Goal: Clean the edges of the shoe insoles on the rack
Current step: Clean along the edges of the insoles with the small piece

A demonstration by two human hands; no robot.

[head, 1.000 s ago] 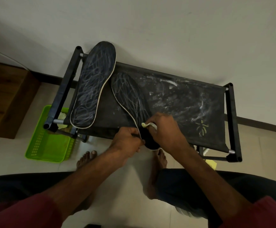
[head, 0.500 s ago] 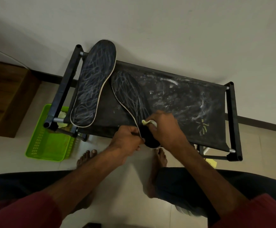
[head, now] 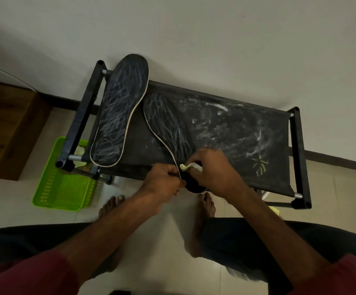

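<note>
Still cloth point(head: 191, 166) and right hand point(head: 213, 171) at same edge of insole point(head: 168, 126).

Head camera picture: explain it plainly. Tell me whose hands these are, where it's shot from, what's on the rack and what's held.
No machine: a person wears the camera on the head, looking down at their own hands. A black rack holds two dark, scribbled insoles. The left hand grips the heel end of the nearer insole; the right hand holds a pale cloth at its light edge. The other insole lies untouched. A green basket sits on the floor.
</note>
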